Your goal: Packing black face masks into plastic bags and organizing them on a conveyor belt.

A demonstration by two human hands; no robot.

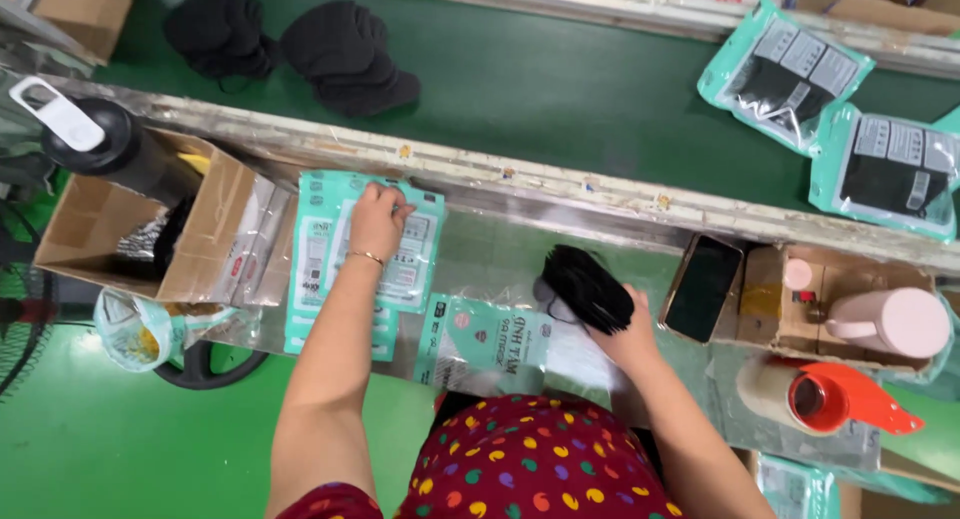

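the person wears a short-sleeved top (540,459) in deep maroon, scattered all over with rounded dots in yellow, orange, green, blue and purple. the dots are irregular, some round, some more oval or bean-shaped, spread evenly with no stripes or borders between them. a bit of the same fabric shows as a sleeve edge (320,501) just left of the top's main body, at the upper arm. both forearms are bare from the sleeve down. on the left hand (377,219), well above and left of the top, a thin gold-coloured bracelet (366,258) circles the wrist. the right hand (625,334), above and right of the top, shows no ring, watch or band.
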